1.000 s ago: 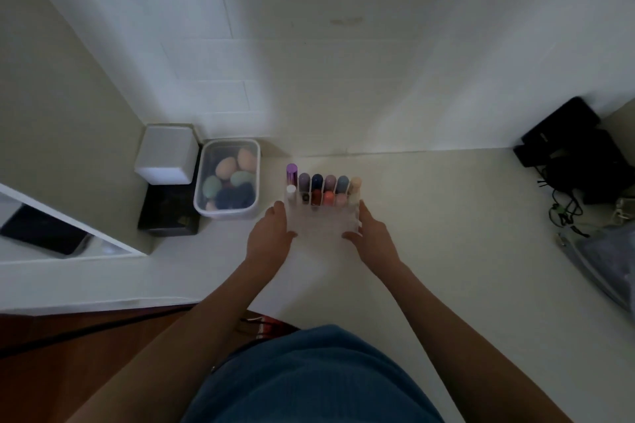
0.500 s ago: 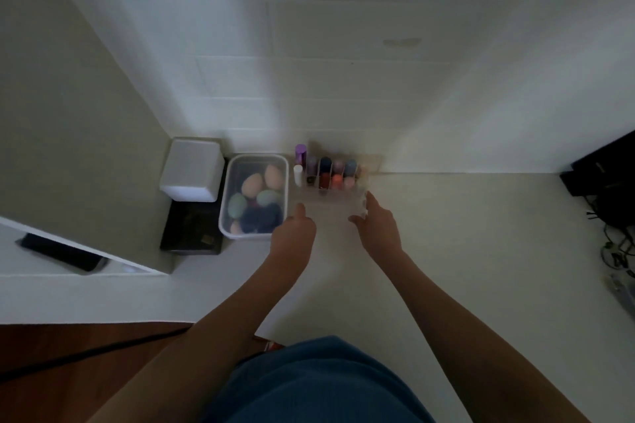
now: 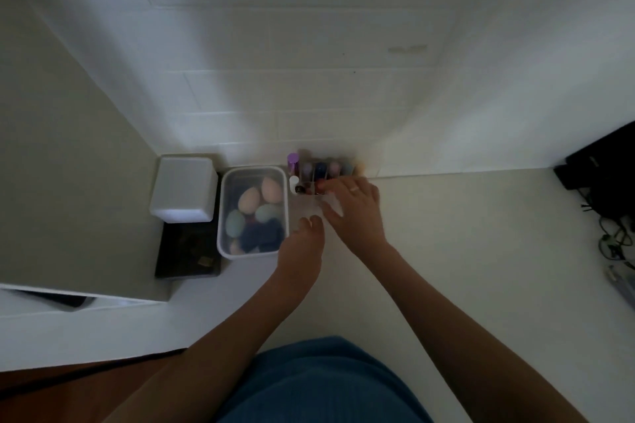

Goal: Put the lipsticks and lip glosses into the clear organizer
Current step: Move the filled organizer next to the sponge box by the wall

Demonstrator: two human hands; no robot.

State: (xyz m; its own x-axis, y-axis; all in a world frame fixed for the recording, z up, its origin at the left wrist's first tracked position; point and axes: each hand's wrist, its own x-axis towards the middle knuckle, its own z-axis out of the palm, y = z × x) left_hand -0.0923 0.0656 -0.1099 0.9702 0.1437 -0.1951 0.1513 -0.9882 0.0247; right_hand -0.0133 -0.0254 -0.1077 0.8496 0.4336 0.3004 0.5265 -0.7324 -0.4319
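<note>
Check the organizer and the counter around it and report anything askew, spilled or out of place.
Nothing stands out. The clear organizer sits against the wall beside the container of makeup sponges, its tubes upright. The right hand rests over its front; the left hand is clear of it. No spills visible.

both hands reach forward, left hand (image 3: 302, 244) loosely curled, right hand (image 3: 354, 209) spread, fingers splayed.
</note>
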